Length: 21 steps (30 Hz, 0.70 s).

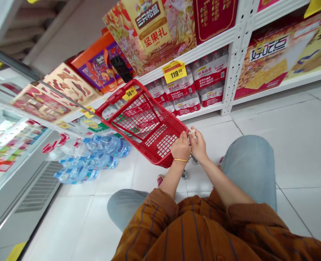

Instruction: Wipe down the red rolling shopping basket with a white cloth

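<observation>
A red plastic shopping basket (173,123) on small wheels (184,175) stands tilted before me, and nothing shows lying in it. My left hand (181,146), a thin gold-coloured bracelet at its wrist, is at the basket's near rim with fingers closed. Close beside it, my right hand (198,145) also has its fingers curled in. Between the fingertips of both hands shows a small whitish thing (192,133), too small and partly covered to name. From the basket's far end a thin metal pull handle (65,96) reaches toward the upper left.
White shelving (227,72) holds gift boxes (152,36) above and shrink-wrapped water bottles (183,90) below. Large blue-tinted bottle packs (92,156) stand on the tiled floor at left, near a chiller cabinet (37,188). My bent knees (251,166) flank the hands.
</observation>
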Each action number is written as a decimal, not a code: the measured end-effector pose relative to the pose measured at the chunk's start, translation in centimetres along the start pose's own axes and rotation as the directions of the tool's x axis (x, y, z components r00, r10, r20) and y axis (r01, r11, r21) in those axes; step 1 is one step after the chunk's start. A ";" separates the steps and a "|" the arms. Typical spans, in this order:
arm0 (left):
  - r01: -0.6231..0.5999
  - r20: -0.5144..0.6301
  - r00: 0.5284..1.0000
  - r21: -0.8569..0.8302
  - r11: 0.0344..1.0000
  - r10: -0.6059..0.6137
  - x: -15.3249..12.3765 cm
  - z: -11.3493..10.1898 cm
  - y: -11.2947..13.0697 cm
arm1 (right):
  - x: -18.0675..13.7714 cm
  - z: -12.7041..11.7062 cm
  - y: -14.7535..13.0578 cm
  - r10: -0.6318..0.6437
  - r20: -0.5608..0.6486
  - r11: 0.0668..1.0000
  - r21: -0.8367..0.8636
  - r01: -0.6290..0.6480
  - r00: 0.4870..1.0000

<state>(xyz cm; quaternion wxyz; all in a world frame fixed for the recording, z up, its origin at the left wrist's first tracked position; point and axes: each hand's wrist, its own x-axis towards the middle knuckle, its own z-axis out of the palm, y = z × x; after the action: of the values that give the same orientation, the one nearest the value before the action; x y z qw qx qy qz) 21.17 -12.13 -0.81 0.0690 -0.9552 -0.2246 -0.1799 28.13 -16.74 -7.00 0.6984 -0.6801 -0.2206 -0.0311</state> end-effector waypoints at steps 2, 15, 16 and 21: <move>-0.005 0.008 1.000 0.003 1.000 0.005 -0.2 0.1 -0.1 | 0.1 -0.8 -1.3 -0.019 0.035 1.000 0.020 0.019 0.999; -0.002 -0.077 0.997 0.001 1.000 0.002 -2.5 -0.6 -0.3 | 1.1 -4.1 -2.4 -0.582 0.521 0.747 0.040 0.663 0.625; -0.007 -0.084 0.996 -0.001 1.000 0.006 -2.8 -0.6 -0.4 | 1.3 -4.2 -2.4 -0.591 0.540 0.723 0.026 0.690 0.600; -0.041 -0.136 0.990 -0.017 0.999 0.038 -4.0 -0.6 -0.9 | 2.0 -5.1 -3.6 -0.564 0.674 0.601 -0.062 0.797 0.477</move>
<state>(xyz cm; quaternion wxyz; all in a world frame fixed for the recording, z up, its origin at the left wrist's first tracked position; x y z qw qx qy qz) 17.23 -13.12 -1.69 0.0781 -0.9457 -0.1988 -0.2451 30.08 -21.37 -2.78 0.3772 -0.6214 -0.6724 -0.1392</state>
